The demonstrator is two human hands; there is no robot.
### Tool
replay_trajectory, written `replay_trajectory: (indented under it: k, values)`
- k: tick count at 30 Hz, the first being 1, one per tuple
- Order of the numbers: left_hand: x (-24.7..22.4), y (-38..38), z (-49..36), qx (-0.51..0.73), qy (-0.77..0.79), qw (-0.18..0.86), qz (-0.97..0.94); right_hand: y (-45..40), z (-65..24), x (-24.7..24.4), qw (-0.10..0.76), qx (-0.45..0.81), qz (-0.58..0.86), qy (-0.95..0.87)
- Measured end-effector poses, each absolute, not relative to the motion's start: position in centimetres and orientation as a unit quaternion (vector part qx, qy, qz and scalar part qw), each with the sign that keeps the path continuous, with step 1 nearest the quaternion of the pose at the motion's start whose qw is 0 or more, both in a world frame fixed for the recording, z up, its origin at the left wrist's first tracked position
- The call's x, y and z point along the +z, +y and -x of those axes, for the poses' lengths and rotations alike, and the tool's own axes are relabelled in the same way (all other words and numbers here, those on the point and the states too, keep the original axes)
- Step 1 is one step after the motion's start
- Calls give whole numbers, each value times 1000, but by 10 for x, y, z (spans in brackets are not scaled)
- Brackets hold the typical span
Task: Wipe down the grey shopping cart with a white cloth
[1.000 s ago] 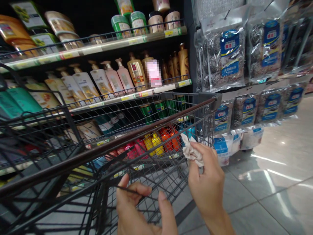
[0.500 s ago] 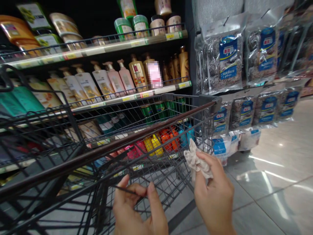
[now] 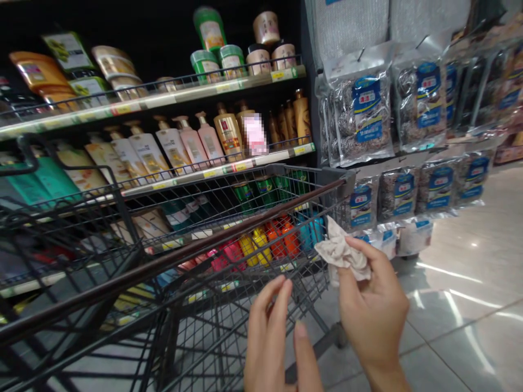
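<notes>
A crumpled whitish wipe (image 3: 343, 255) is pinched between the thumb and fingers of my right hand (image 3: 371, 310), just outside the cart's near corner. My left hand (image 3: 275, 337) is beside it, lower and to the left, with its fingers stretched up, thumb apart and nothing in them. Both hands are in front of the dark wire shopping cart (image 3: 229, 305). The cart's brown rim bar (image 3: 192, 247) runs diagonally from the lower left up to the right corner.
Behind the cart stand shelves of pump bottles (image 3: 171, 147), tubs (image 3: 206, 65) and colourful bottles (image 3: 281, 237). To the right hang bags of steel wool scourers (image 3: 359, 111). Shiny grey floor tiles (image 3: 453, 326) lie at the lower right.
My left hand has moved right, toward my right hand, and its fingers have straightened. My right hand has shifted slightly right with the wipe. The view has tilted a little.
</notes>
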State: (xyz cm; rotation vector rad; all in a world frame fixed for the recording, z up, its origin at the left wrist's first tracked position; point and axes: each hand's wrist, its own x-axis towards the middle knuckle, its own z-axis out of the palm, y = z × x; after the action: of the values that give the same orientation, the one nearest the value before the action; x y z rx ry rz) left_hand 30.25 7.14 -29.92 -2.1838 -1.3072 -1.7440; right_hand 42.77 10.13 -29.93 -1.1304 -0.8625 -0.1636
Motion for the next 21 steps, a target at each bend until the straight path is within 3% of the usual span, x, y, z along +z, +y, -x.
replay_trajectory:
  k: [5, 9, 17, 21]
  values:
    - [-300, 83, -328, -570, -436, -52, 695, 117, -429, -283, 783, -88, 464, -405]
    - [-296, 88, -342, -586, -447, -80, 671, 130, -426, -279, 745, -104, 460, -471]
    - [-290, 115, -359, -597, -483, 82, 635, 130, -429, -306, 679, -135, 516, -505]
    - [-281, 118, -354, -594, -467, 166, 634, 112, -437, -296, 655, -120, 524, -531]
